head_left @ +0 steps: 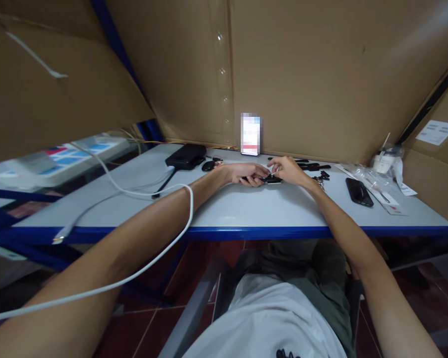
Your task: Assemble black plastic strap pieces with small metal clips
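Observation:
My left hand (249, 174) is closed around a small, flat black piece (272, 180) with a bright lower edge, held low over the table. At the same piece, my right hand (288, 170) has its fingertips pinched together on its top. Whatever lies between those fingertips is too small to make out. Beyond and beside the right hand are several black strip-like parts (313, 167) and small black bits (324, 175). A little pile of shiny small parts (320, 183) sits beside my right wrist.
A lit phone (251, 134) leans against the cardboard wall. A black box (185, 156) and a black mouse (208, 166) lie to the left. At right are a dark phone (359, 192), plastic packaging and a cup (384, 161). A white cable (191, 199) crosses my left arm.

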Demonstrator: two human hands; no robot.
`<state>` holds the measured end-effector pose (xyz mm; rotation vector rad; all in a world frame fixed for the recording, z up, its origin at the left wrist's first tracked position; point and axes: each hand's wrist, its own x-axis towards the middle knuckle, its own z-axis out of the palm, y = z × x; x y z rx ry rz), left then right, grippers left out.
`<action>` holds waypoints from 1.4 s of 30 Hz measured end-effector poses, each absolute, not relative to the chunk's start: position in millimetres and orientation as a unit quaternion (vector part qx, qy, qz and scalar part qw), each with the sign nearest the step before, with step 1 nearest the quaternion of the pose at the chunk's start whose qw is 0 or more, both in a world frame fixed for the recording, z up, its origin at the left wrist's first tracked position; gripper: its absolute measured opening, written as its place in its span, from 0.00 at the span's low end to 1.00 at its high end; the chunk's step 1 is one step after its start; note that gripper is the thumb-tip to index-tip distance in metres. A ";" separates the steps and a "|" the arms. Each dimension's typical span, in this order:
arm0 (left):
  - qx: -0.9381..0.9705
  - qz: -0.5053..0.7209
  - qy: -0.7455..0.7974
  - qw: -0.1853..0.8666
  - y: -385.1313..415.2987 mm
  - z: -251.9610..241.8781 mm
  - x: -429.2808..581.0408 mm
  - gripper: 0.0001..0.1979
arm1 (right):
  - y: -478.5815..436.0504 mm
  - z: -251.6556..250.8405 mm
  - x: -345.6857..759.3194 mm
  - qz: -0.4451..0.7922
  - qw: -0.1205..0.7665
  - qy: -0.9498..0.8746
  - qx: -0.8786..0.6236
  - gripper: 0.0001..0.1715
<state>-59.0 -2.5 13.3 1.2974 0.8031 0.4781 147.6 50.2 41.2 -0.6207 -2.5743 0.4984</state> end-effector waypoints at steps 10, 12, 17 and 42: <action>0.586 0.217 0.357 0.694 -6.5 15.9 -57.4 0.08 | 32.4 47.9 149.4 0.079 0.231 -0.916 -0.319 0.12; 0.597 0.208 0.343 0.695 -6.6 16.4 -56.9 0.07 | 31.1 47.4 148.4 0.074 0.214 -0.922 -0.315 0.08; 0.592 0.210 0.360 0.690 -6.9 16.0 -56.2 0.07 | 36.2 44.2 148.9 0.106 0.219 -0.936 -0.253 0.19; 0.591 0.213 0.345 0.698 -2.2 9.3 -60.3 0.06 | 41.2 42.1 147.4 0.123 0.249 -0.937 -0.210 0.14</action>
